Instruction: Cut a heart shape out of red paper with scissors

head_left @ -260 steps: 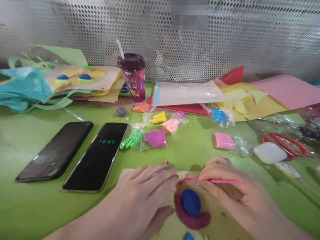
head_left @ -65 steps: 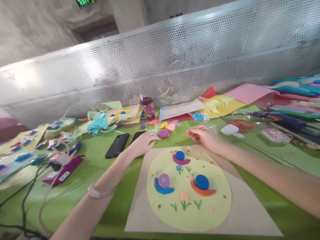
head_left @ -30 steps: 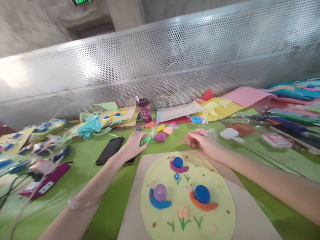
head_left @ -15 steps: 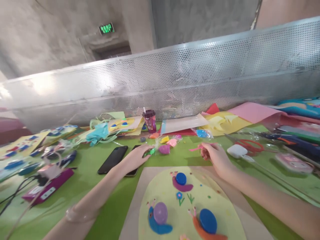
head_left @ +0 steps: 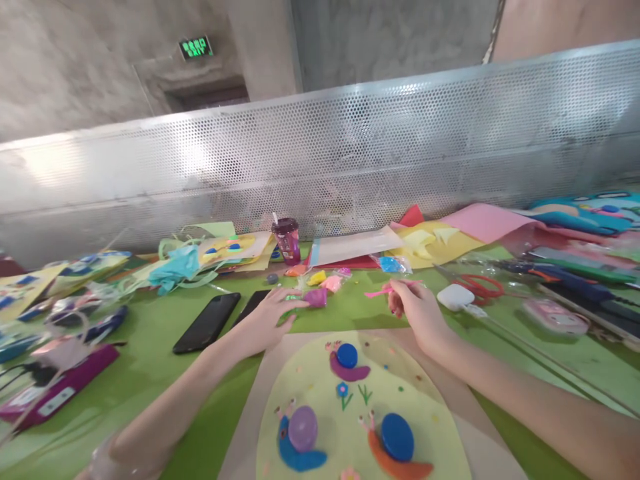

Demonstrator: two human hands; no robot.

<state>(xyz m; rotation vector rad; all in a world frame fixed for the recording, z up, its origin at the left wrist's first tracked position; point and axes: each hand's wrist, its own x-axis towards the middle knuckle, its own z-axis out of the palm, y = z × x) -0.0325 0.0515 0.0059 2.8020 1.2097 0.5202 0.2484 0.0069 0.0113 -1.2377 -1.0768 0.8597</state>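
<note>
My left hand (head_left: pixel 267 317) reaches over the table with its fingers apart, beside a small green packet (head_left: pixel 291 305) partly hidden by the fingers. Just past the fingertips lies a purple clay packet (head_left: pixel 316 298). My right hand (head_left: pixel 413 308) is closed around a thin pink modelling tool (head_left: pixel 379 293), whose flat tip points left. Below both hands lies a craft picture (head_left: pixel 320 380) on pale yellow paper. It bears a purple snail (head_left: pixel 350 372), a blue snail (head_left: pixel 300 457) and an orange snail (head_left: pixel 395 460), their round shells raised.
Two dark phones, one a black phone (head_left: pixel 207 323), lie left of my left hand. Red-handled scissors (head_left: pixel 480 288) and a white charger (head_left: pixel 455 298) with a cable are at right. A lidded cup (head_left: pixel 287 241) stands at the back, before a perforated metal panel (head_left: pixel 320 167).
My left hand has lifted slightly off the green packet, its fingers spreading. My right hand still holds the pink tool. The camera view has shifted a little to the right.
</note>
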